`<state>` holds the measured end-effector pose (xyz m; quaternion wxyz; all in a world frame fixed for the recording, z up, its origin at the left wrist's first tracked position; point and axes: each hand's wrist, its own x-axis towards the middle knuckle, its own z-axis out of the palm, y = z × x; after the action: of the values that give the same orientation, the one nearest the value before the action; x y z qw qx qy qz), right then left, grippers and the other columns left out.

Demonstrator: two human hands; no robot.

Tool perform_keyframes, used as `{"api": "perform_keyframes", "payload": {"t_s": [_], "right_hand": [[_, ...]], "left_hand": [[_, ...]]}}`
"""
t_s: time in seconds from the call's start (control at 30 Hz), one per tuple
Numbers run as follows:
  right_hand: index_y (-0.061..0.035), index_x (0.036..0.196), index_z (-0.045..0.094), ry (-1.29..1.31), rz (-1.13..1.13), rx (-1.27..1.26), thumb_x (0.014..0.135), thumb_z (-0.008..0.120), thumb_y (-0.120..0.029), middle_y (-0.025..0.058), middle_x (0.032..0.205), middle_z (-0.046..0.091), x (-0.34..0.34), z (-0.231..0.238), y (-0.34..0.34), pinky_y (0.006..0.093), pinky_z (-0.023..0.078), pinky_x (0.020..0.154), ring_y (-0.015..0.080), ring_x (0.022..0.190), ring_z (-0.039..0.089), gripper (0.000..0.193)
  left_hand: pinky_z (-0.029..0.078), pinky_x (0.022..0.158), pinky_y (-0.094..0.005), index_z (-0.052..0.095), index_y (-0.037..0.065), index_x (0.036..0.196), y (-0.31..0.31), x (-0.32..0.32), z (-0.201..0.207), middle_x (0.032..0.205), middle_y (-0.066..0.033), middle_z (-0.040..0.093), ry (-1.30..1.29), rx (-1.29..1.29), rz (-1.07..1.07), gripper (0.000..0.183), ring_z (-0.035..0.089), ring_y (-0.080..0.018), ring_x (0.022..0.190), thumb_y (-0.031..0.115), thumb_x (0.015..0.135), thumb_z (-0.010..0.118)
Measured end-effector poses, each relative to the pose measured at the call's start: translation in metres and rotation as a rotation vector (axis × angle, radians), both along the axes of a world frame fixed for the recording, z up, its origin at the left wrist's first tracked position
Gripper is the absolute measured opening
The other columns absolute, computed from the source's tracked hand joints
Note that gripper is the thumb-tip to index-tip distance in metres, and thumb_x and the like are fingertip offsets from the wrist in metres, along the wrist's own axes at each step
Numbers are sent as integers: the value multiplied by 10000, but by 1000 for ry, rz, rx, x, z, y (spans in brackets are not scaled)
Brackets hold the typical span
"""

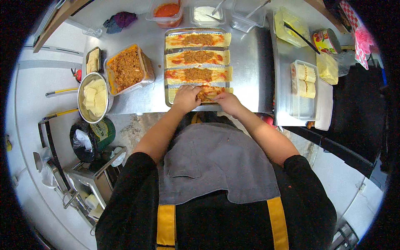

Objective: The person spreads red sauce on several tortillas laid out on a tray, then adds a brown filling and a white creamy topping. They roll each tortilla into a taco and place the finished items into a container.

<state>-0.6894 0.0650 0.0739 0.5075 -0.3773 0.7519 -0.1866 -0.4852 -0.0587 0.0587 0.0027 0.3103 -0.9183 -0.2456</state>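
Note:
A metal tray [167,88] holds several flat ridged pasta sheets laid crosswise. The far sheets carry red sauce and a strip of ground meat [198,74] along the middle. Over the nearest pasta sheet [227,89], my left hand [186,98] rests at the left, fingers bent down onto the meat and partly hidden. From the right, my right hand [229,102] is closed in a pinch around what looks like a small spoon [211,98], its tip in the meat on that same sheet.
Left of the tray stand a tub of ground meat [126,70], a metal bowl of pasta [95,98] and a small pasta container [93,61]. Behind are tubs of red sauce [167,11] and white cream [207,14]. A container of rolled pasta [306,83] sits right.

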Motion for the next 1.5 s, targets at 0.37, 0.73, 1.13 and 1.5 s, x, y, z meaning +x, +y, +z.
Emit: {"api": "perform_keyframes", "payload": {"t_s": [0.37, 0.73, 1.13, 1.5], "right_hand": [[-79, 1155, 776, 316, 182, -37, 976, 536, -211, 203, 1119, 751, -21, 39, 6, 455, 560, 929, 379, 1009, 726, 327], [-64, 1232, 719, 529, 268, -223, 983, 520, -155, 217, 1044, 747, -30, 75, 14, 499, 579, 855, 398, 940, 727, 331], [-122, 1297, 684, 686, 563, -398, 877, 582, -73, 128, 925, 705, -10, 57, 22, 462, 582, 793, 331, 874, 715, 434], [-128, 1280, 686, 654, 594, -333, 908, 581, -84, 136, 962, 724, -11, 60, 24, 453, 591, 780, 328, 884, 724, 390]], "left_hand": [[428, 1072, -470, 675, 128, 1272, 4, -15, -2, 1219, -122, 690, -114, -67, 13, 474, 596, -313, 1235, 266, 825, 748], [391, 1132, -498, 687, 143, 1338, -20, 17, 0, 1309, -120, 656, 26, 3, 99, 602, 556, -321, 1287, 405, 814, 828], [412, 1047, -490, 784, 214, 1117, -10, 13, -22, 1214, -70, 670, 91, -1, 123, 330, 578, -286, 1224, 330, 810, 821], [442, 1019, -475, 799, 214, 1017, -12, 27, -27, 1192, -23, 664, 178, -55, 115, 204, 573, -267, 1214, 270, 822, 799]]}}
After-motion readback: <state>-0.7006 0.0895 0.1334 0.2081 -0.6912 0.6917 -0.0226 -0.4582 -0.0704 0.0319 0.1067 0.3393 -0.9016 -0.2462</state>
